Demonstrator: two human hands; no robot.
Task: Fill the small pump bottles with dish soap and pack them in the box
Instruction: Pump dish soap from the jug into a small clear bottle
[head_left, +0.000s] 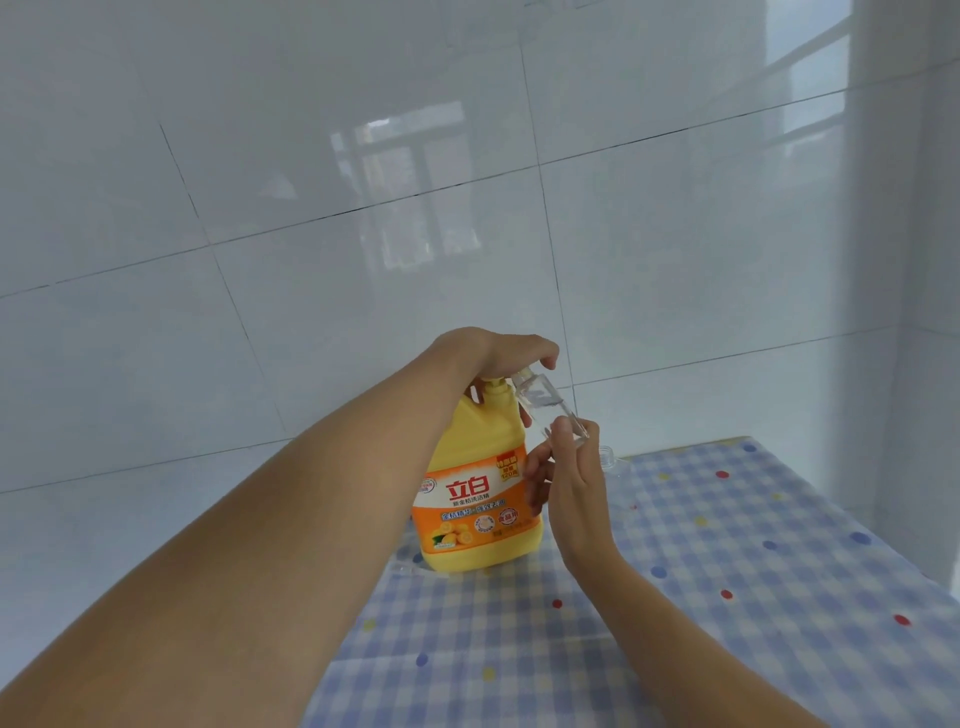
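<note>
So here's where we were at: filling step, nothing packed yet as far as we could see, and no box anywhere in shot.

Our left hand (498, 356) was draped over the pump (496, 392) of the big yellow dish soap jug (475, 540), fingers curled down over the top of it. Our right hand (569, 483) pinched the small bottle (550, 410) near its base between thumb and fingers. The bottle was up in the air and tilted, with its open mouth right at the pump's spout. It looked clear and mostly empty to us, but glare made that hard to call.

Tips, for what they're worth: keep the neck snug under the spout before pressing, go with slow full strokes so the soap doesn't string down the outside, and don't fill to the brim, since the little pump top has to go back in. The jug sat on the checked cloth (727, 545), so a steady downward press should stop it skating.

Label (467, 514): the big red 立白 was easy to read on the orange band, with citrus fruit pictured down in the corner. The smaller lines under it were too fine to swear by.

Another clear bottle (610, 457) peeked out just behind the right hand.
</note>
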